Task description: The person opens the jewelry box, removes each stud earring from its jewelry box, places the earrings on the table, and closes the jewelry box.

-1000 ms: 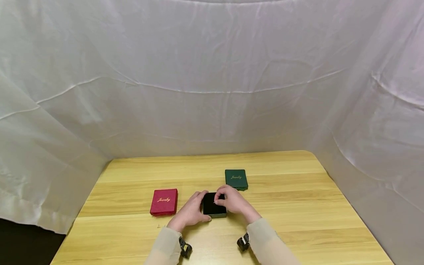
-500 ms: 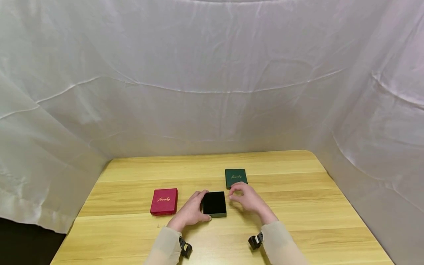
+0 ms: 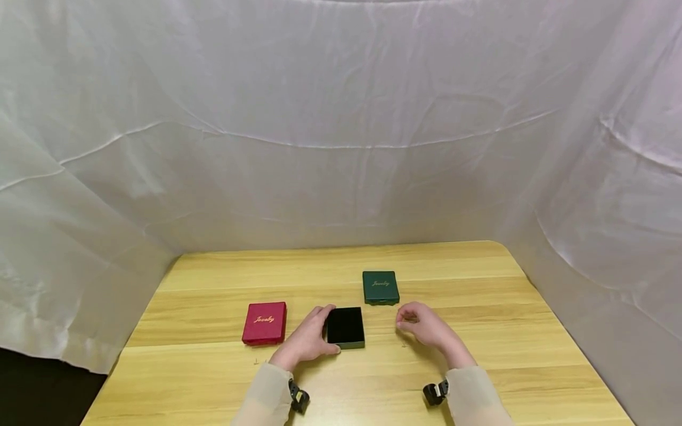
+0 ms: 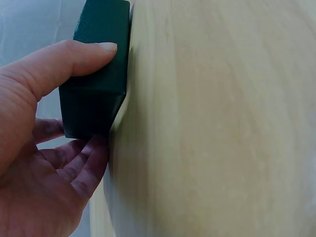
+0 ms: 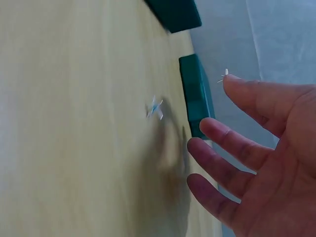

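An uncovered green jewelry box [image 3: 345, 326] with a black lining lies at the table's middle. My left hand [image 3: 309, 338] grips its left part, and in the left wrist view the thumb lies along the green side [image 4: 98, 84]. To the right of the box, my right hand [image 3: 423, 325] hovers above the table. Its thumb and a mostly hidden forefinger pinch a tiny pale piece, seemingly an earring [image 5: 225, 75]; the other fingers spread loosely. A small shiny star-like earring [image 5: 154, 107] lies on the wood below that hand.
A green square lid [image 3: 380, 286] lettered "Jewelry" lies behind the open box. At the left is a red jewelry box [image 3: 264, 322], with tiny thin pieces [image 3: 256, 362] in front of it. Pale cloth [image 3: 341, 177] hangs around the table.
My right hand has moved right, away from over the black lining to the bare wood, keeping its pinch. The left hand and the box have stayed put.
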{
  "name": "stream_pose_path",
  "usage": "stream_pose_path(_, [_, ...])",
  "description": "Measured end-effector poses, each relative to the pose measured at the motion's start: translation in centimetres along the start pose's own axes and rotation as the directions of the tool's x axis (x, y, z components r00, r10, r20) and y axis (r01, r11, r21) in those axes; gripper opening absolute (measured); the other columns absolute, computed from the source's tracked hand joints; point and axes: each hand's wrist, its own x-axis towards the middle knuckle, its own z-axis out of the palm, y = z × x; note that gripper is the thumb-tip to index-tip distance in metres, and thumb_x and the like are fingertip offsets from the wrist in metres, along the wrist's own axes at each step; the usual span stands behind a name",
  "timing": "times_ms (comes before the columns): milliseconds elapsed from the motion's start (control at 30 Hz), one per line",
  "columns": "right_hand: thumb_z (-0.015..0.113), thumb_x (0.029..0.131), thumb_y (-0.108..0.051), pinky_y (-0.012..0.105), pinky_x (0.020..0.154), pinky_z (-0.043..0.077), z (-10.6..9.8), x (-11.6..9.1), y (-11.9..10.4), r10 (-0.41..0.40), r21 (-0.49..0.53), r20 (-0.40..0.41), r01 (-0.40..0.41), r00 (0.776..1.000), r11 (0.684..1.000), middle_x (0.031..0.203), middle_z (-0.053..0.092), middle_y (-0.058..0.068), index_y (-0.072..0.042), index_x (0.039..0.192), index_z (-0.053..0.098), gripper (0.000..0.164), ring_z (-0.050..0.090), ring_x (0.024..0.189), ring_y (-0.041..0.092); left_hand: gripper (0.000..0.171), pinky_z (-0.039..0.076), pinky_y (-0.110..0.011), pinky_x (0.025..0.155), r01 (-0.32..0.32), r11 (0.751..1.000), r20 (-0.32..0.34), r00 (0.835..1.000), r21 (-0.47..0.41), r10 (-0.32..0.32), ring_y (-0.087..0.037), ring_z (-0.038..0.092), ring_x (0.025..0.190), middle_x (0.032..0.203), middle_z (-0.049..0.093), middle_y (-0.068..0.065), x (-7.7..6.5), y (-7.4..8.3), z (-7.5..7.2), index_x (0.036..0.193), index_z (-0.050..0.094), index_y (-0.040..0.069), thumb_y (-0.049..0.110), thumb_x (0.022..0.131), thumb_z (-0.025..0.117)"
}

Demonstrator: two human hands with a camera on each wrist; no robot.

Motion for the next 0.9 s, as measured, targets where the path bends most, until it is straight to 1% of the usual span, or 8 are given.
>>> stream_pose_path(100, [0.065,0.092,-0.003,0.057,0.095,0.043,-0.1,-0.5,0.3,-0.004,-0.029,-0.001,0.004,1.0,1.0,0.109,0.061,0.008,-0.011,0.082,0.063,0.013,0.054,0.112,0.033,0.093,0.041,-0.051,0.103,-0.001,1.0,-0.001,1.0,0.004,0.001,-0.034,0.052,0.118,0.136,0.047,-0.02,0.1,0.0,0.0,0.148,0.036,-0.002,0.021,0.073,0.087])
stream_pose_path(200, [0.066,0.091,-0.002,0.061,0.101,0.038,-0.2,-1.0,0.6,0.0,-0.058,-0.009,0.0,1.0,0.998,0.12,0.06,0.015,-0.013,0.079,0.062,0.017,0.05,0.119,0.041,0.093,0.041,-0.051,0.103,0.0,1.0,0.001,1.0,0.004,0.0,-0.034,0.051,0.118,0.136,0.047,-0.02,0.1,-0.1,0.0,0.148,0.036,-0.002,0.021,0.073,0.086])
stream_pose_path(267, [0.067,0.09,-0.001,0.063,0.103,0.035,-0.3,-1.4,0.8,-0.003,-0.076,-0.007,0.003,1.0,0.997,0.126,0.057,0.021,-0.014,0.078,0.062,0.018,0.047,0.123,0.046,0.093,0.041,-0.051,0.104,0.002,1.0,0.004,1.0,0.004,-0.002,-0.034,0.051,0.119,0.137,0.046,-0.02,0.2,-0.1,0.0,0.148,0.036,-0.001,0.021,0.073,0.086])
stream_pose_path(333, [0.067,0.09,-0.002,0.063,0.103,0.034,-0.4,-1.8,1.0,-0.004,-0.097,0.001,0.005,1.0,0.995,0.13,0.055,0.023,-0.014,0.077,0.061,0.019,0.045,0.124,0.049,0.093,0.041,-0.051,0.103,0.001,1.0,0.005,1.0,0.005,-0.001,-0.034,0.051,0.119,0.137,0.046,-0.02,0.2,-0.1,0.0,0.148,0.036,-0.002,0.021,0.073,0.086])
stream_pose_path(500, [0.068,0.09,-0.004,0.062,0.103,0.035,-0.5,-2.6,1.6,-0.005,-0.114,0.008,0.006,1.0,0.993,0.133,0.053,0.022,-0.016,0.077,0.062,0.019,0.044,0.125,0.049,0.093,0.04,-0.052,0.104,0.005,1.0,0.003,1.0,0.004,-0.005,-0.034,0.05,0.121,0.138,0.045,-0.02,0.1,-0.2,0.1,0.148,0.035,-0.001,0.022,0.074,0.086])
stream_pose_path(633, [0.07,0.089,-0.003,0.06,0.103,0.036,-0.4,-3.1,1.7,0.008,-0.115,-0.008,-0.009,1.0,0.993,0.133,0.053,0.021,-0.015,0.076,0.063,0.019,0.046,0.124,0.047,0.094,0.04,-0.052,0.104,0.009,1.0,0.001,1.0,0.004,-0.009,-0.035,0.048,0.124,0.14,0.044,-0.02,0.2,-0.4,0.1,0.149,0.035,-0.001,0.022,0.074,0.086])
stream_pose_path(733, [0.071,0.087,-0.001,0.059,0.102,0.037,-0.2,-3.3,1.6,0.022,-0.136,-0.023,-0.025,0.999,0.99,0.132,0.054,0.02,-0.015,0.075,0.063,0.02,0.047,0.123,0.046,0.094,0.04,-0.052,0.104,0.009,1.0,0.0,1.0,0.006,-0.009,-0.035,0.048,0.124,0.14,0.044,-0.021,0.2,-0.4,0.1,0.149,0.035,-0.001,0.023,0.074,0.086])
stream_pose_path(900, [0.072,0.085,0.0,0.058,0.101,0.039,0.0,-3.4,1.6,0.023,-0.158,-0.048,-0.03,0.999,0.987,0.131,0.055,0.019,-0.016,0.074,0.064,0.021,0.049,0.121,0.045,0.094,0.04,-0.051,0.104,0.006,1.0,0.0,1.0,0.007,-0.006,-0.035,0.049,0.123,0.14,0.044,-0.02,0.2,-0.4,0.1,0.149,0.035,-0.001,0.023,0.074,0.086])
